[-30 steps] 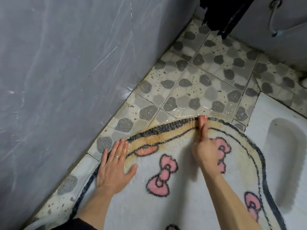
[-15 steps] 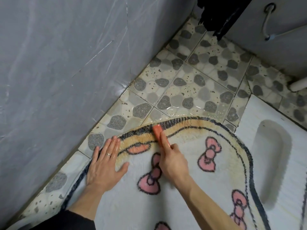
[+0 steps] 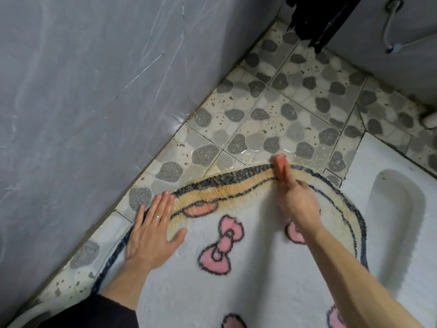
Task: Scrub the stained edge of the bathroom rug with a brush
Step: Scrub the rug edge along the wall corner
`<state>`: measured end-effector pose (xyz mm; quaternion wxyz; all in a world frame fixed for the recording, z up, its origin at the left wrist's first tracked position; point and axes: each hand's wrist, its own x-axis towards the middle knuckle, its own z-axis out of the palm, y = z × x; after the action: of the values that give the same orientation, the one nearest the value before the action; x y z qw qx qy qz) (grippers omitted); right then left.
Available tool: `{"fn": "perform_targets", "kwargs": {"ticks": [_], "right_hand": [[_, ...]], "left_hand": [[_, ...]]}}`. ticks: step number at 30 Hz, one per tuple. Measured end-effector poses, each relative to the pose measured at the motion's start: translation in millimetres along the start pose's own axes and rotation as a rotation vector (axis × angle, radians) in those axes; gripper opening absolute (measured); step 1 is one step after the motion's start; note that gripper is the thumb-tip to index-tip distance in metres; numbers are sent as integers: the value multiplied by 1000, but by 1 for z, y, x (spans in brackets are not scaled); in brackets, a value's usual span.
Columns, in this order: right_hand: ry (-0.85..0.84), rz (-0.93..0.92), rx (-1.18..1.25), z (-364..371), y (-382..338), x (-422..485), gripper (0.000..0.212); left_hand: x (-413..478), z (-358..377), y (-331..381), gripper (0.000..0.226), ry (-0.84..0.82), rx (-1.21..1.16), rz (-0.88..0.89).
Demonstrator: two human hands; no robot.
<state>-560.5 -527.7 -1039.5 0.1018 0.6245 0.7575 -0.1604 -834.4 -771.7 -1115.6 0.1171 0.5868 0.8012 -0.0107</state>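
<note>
- We see one rug [image 3: 236, 292] lying on the pebble-patterned floor [image 3: 272, 114]. It is white, with a dark border and a yellowed band along its far edge.
- We count four pink bows [image 3: 222, 247] on it. One is whole, one is partly covered by the right forearm, and two are cut off at the bottom of the view.
- There is one orange brush [image 3: 281, 165]. It sits on the rug's far edge, across the yellowed band and the dark border, where the rug meets the wet tiles.
- We see two hands. The right hand [image 3: 299, 204] grips the brush, with its fingers curled round the handle.
- The left hand [image 3: 153, 235] lies flat on the rug's left edge. Its fingers are straight and close together, and the fingertips reach the border. It wears one ring [image 3: 157, 217].
- One white squat pan [image 3: 399, 209] lies just beside the rug on the right.
- One dark cloth [image 3: 314, 20] and one hose [image 3: 390, 27] hang at the top, and one grey wall [image 3: 82, 102] runs along the left.
</note>
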Motion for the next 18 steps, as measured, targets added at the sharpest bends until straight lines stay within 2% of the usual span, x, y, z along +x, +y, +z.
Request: {"fn": "perform_targets", "kwargs": {"ticks": [1, 2, 4, 6, 8, 9, 10, 12, 13, 14, 16, 18], "right_hand": [[69, 147, 84, -5, 6, 5, 62], [117, 197, 175, -3, 2, 2, 62], [42, 61, 252, 18, -34, -26, 65], [-111, -175, 222, 31, -61, -62, 76], [-183, -298, -7, 20, -54, -60, 74], [-139, -287, -109, 15, -33, -40, 68], [-79, -200, -108, 4, -15, -23, 62], [78, 150, 65, -12, 6, -3, 59], [129, 218, 163, -7, 3, -4, 60], [119, 183, 218, 2, -13, -14, 62], [13, -48, 259, 29, -47, -49, 71], [-115, -186, 132, 32, -57, -73, 75]], "left_hand": [[0, 1, 0, 87, 7, 5, -2], [0, 1, 1, 87, 8, 7, -3], [2, 0, 1, 87, -3, 2, -5], [-1, -1, 1, 86, -15, 5, -6], [-2, -1, 1, 86, -7, 8, -1], [-1, -2, 1, 86, -2, 6, 2], [-1, -2, 0, 86, 6, 6, 3], [-1, 1, 0, 86, 16, 4, 9], [0, 0, 1, 86, 20, 7, 10], [1, 0, 1, 86, 12, 2, 9], [0, -1, 1, 87, -5, -6, 1], [-2, -3, 1, 87, -2, -1, 5]]}}
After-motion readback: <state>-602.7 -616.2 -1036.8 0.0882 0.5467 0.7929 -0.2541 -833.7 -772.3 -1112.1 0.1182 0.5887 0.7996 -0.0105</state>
